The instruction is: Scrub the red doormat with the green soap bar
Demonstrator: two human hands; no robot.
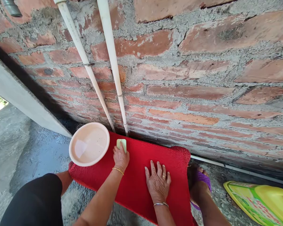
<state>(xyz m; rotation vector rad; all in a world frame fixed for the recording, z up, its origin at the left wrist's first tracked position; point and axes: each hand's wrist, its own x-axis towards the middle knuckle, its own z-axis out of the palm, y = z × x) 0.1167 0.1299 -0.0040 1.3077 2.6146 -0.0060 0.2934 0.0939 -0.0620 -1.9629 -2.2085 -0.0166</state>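
Note:
A red mat (pixel 153 185) with a fuzzy edge is spread out in front of me, its far right corner folded up. My left hand (pixel 121 158) is closed around a small pale green scrub brush (pixel 121 144) resting on the mat; the brush's underside is hidden. To the right, my right hand (pixel 157 182) lies flat on the mat with fingers spread, holding nothing. A pale pink basin (pixel 89 144) with water in it sits over the mat's far left corner, beside my left hand.
A brick wall (pixel 184 91) rises right behind the mat, with two white pipes (pixel 113 53) running down it. On the right floor lies a yellow-green detergent jug (pixel 259 201). A grey slab (pixel 25 91) leans at left. My foot in a purple sandal (pixel 204 179) is beside the mat.

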